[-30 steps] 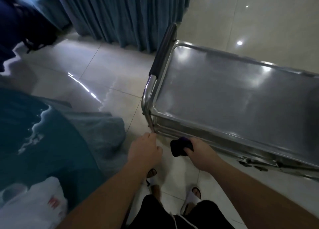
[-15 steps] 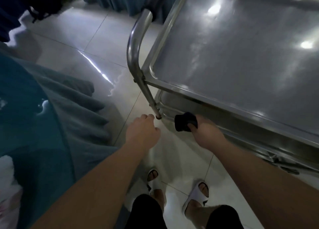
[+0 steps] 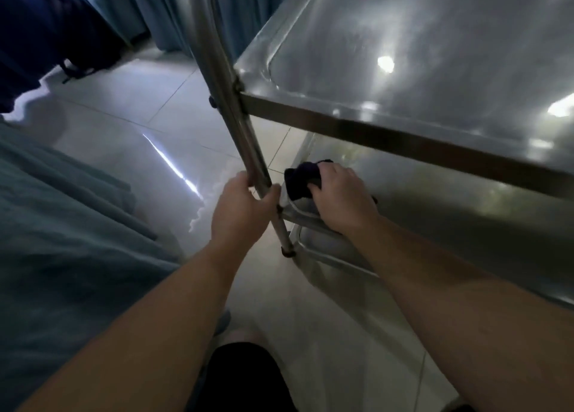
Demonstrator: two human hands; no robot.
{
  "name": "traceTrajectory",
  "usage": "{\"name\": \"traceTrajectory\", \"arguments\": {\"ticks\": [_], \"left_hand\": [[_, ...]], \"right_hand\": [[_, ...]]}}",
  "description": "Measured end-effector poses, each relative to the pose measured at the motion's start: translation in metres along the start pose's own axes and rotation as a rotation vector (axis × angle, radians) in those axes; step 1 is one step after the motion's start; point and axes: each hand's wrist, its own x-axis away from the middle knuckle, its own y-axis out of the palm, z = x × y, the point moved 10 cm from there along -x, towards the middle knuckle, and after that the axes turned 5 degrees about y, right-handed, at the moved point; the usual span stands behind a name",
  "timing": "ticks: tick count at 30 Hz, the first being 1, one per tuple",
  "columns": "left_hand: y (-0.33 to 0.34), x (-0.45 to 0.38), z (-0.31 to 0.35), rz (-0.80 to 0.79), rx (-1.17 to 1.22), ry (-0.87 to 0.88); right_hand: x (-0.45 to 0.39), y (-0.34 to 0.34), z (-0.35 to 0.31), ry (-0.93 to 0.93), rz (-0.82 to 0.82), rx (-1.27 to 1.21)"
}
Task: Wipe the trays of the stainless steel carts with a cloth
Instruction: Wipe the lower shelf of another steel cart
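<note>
A stainless steel cart fills the right side, its shiny top tray [image 3: 419, 54] high at the upper right. Under it lies the middle tray [image 3: 435, 200], and a lower tray [image 3: 329, 250] shows below that. My left hand [image 3: 239, 206] is closed around the cart's upright corner post [image 3: 230, 101]. My right hand [image 3: 338, 194] presses a dark cloth [image 3: 302, 177] onto the near left corner of the middle tray. Most of that tray is hidden under the top tray.
A bed with a teal sheet [image 3: 62, 225] sits close on the left. Teal curtains [image 3: 161, 11] hang behind the cart, and a dark bag [image 3: 77, 45] rests on the glossy tiled floor [image 3: 149, 125]. My legs in black shorts [image 3: 245, 377] are at the bottom.
The view has dropped lower and nearer the cart. My left hand has taken hold of the corner post. My right hand has carried the cloth onto the middle tray.
</note>
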Motion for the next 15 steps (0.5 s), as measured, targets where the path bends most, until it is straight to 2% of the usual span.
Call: {"name": "traceTrajectory", "arguments": {"ticks": [3, 6, 11, 15], "left_hand": [[-0.001, -0.007, 0.004, 0.185, 0.156, 0.121], [0.011, -0.019, 0.000, 0.231, 0.361, 0.145], [0.039, -0.028, -0.018, 0.324, 0.702, 0.018], [0.045, -0.031, -0.023, 0.322, 0.763, -0.002]], "right_hand": [[-0.021, 0.040, -0.010, -0.061, -0.091, -0.013], [-0.025, 0.088, -0.019, -0.163, -0.245, 0.073], [-0.005, 0.091, 0.010, -0.249, -0.182, 0.150], [0.002, 0.056, 0.083, -0.112, -0.089, 0.258]]}}
